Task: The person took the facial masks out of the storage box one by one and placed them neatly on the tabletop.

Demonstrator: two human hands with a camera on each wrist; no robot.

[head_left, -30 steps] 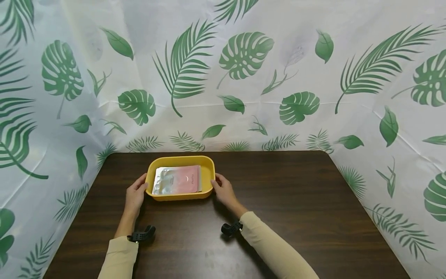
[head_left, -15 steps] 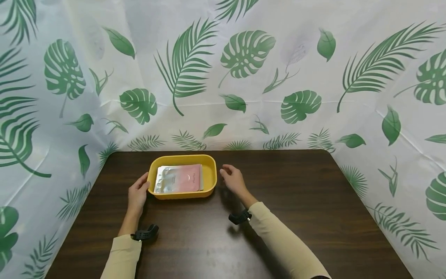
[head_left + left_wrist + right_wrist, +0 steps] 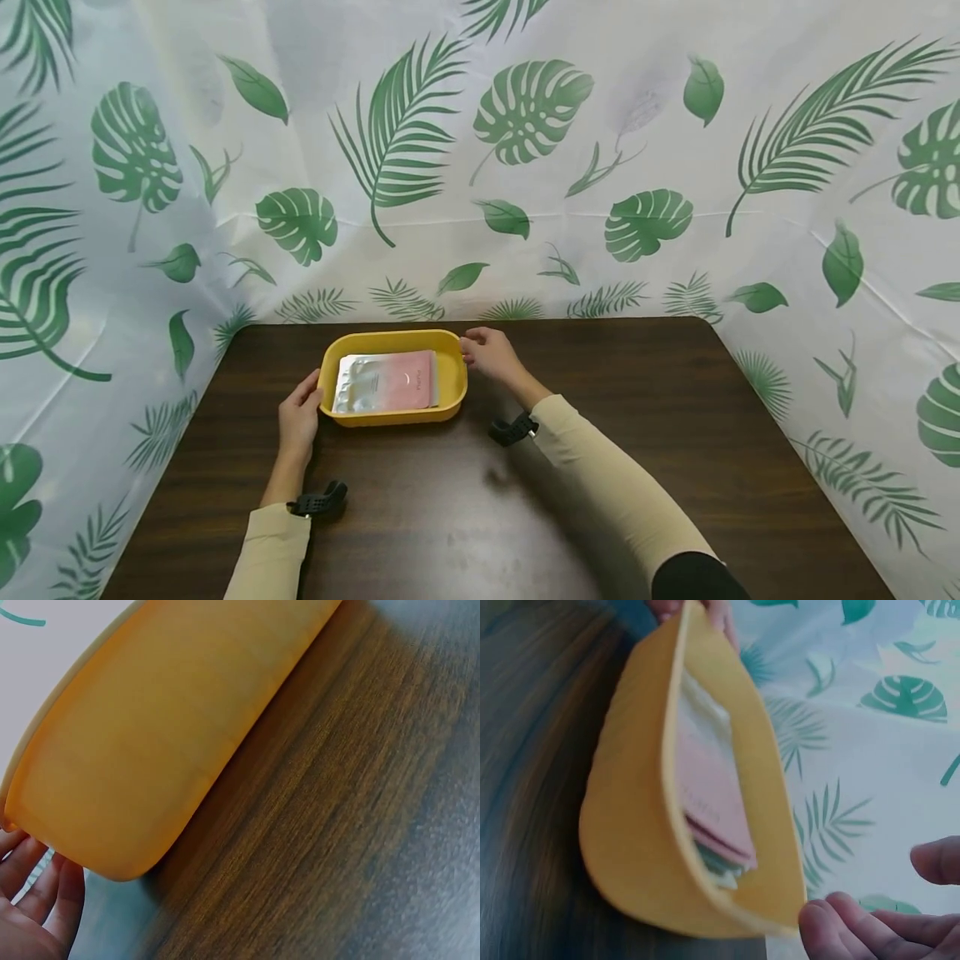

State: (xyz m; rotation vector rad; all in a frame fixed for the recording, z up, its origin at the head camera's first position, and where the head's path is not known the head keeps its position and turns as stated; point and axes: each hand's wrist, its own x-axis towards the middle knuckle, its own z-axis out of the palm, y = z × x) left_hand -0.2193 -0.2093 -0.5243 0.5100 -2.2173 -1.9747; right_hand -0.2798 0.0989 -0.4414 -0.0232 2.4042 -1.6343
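Note:
A yellow tray (image 3: 397,419) with rounded corners sits near the table's far edge, left of the middle. In it lies a stack of flat pink and silver sachets (image 3: 386,383), also visible inside the tray in the right wrist view. My left hand (image 3: 298,421) holds the tray's left end; in the left wrist view its fingers (image 3: 69,889) lie against the end wall. At the far right corner, the fingertips of my right hand (image 3: 491,354) touch or nearly touch the rim. In the right wrist view the right thumb (image 3: 937,861) stands apart from the tray.
The dark wood table (image 3: 637,417) has rounded far corners. A white sheet with green leaves (image 3: 525,183) hangs behind it and along both sides. Black wrist cameras (image 3: 321,500) are strapped to both wrists.
My right hand let go of the tray's right end, drew off to the right, then came back in at the far right corner. The left hand and tray stayed nearly in place.

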